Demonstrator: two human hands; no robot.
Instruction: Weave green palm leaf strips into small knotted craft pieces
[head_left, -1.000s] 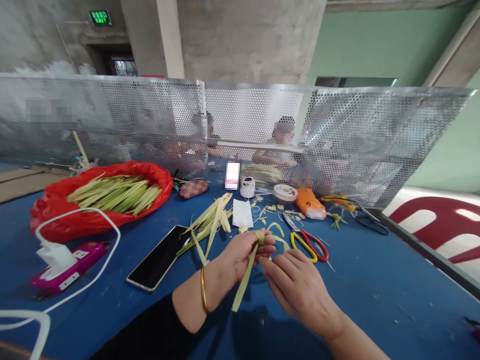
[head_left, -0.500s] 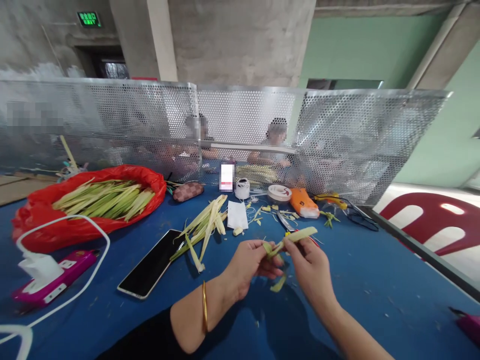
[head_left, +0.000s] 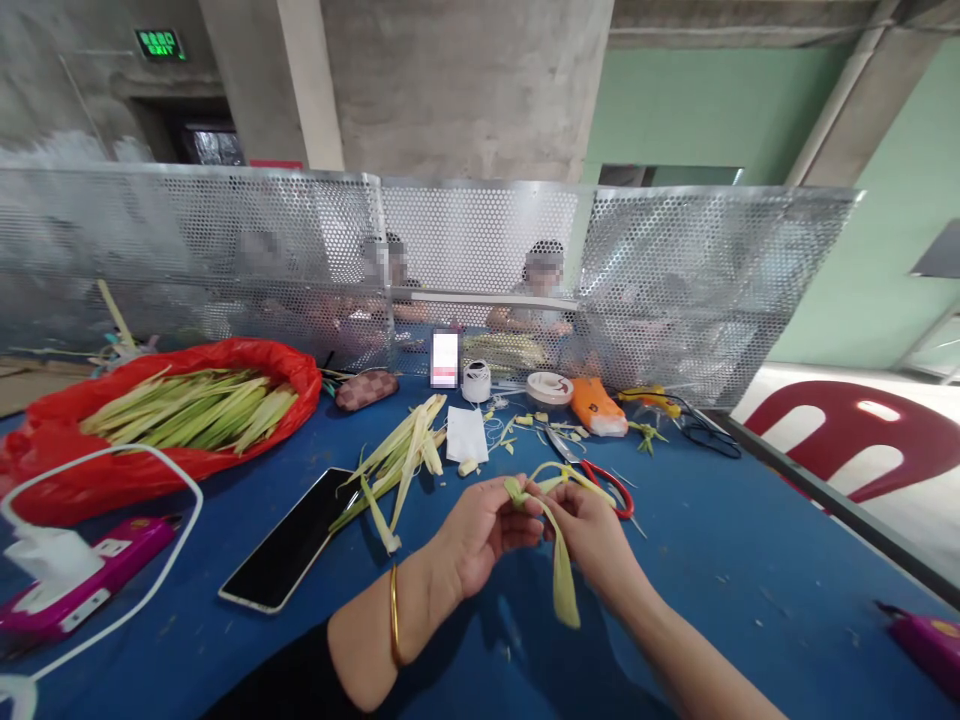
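We look across a broad blue tabletop (head_left: 720, 590), closed off at the far side by a silvery perforated metal screen (head_left: 225, 215), through whose holes people seated beyond show dimly. On the left sits a crumpled red plastic bag (head_left: 52, 420), filled with long green-and-yellow leaf strips (head_left: 187, 410).

At the near centre two bare hands meet above the table. The left hand (head_left: 484, 540), coming out of a black sleeve, pinches a folded piece between thumb and forefinger, its other fingers loosely curled. The right hand (head_left: 592, 525) has its fingers closed on the same piece, just beside the left; its fingertips are partly hidden, so we cannot tell exactly which part they grip. To their left lie a flat phone with a black screen (head_left: 289, 540) and a loose heap of pale leaf strips (head_left: 405, 440), overlapping the phone's far corner.

The held thing, a pale green flattened leaf strip (head_left: 564, 575), is bent into a fold at the left fingertips, one tail hanging down between the hands. Beyond the right hand we find red-handled metal scissors (head_left: 619, 492), partly covered; farther off, an orange soft packet (head_left: 598, 405), a white paper square (head_left: 466, 434) and a white thread spool (head_left: 475, 384). A thin gold bangle (head_left: 394, 620) circles the left wrist.
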